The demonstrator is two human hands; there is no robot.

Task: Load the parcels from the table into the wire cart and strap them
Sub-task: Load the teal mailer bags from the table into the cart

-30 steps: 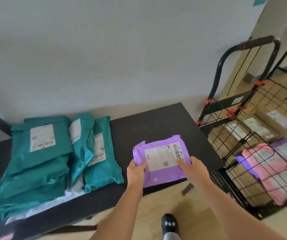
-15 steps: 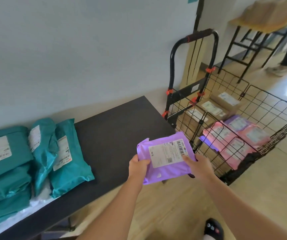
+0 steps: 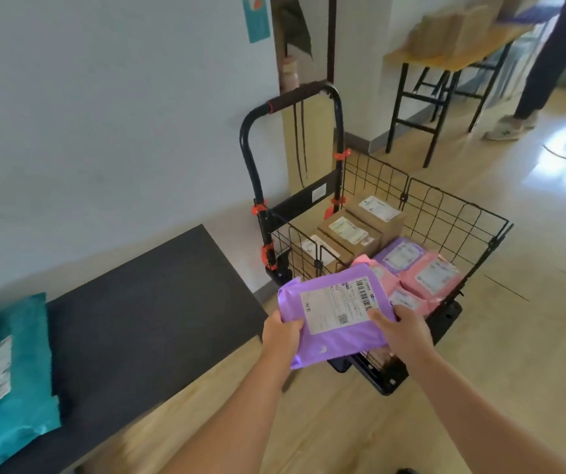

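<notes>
Dark table [image 3: 158, 302] sat at left, along the wall. Wire cart [image 3: 445, 213] stood just beside its right end, handle up by the wall, basket part-filled. Teal parcels [image 3: 8, 371] lay on the table's left end, not yet loaded. In the cart, brown boxes [image 3: 349, 230] lined the handle side; pink parcels [image 3: 435, 278] and one small purple mailer [image 3: 401, 256] were stacked on the front side.

The purple parcel [image 3: 332, 313] was in the air, label up, over the cart's near wall, off the table and not yet in the basket. Left hand [image 3: 281, 331] gripped its left edge with fingers curled under. Right hand [image 3: 401, 331] gripped the right edge, thumb on the label.

Step, as I judge it: placing. To do it well, carry the parcel past the near wire wall first, keep it level, then lower it flat onto the pink stack. The soft bag could sag and snag on the wire, so let go with both hands only once it rests. A flat layer should make strapping easier.
</notes>
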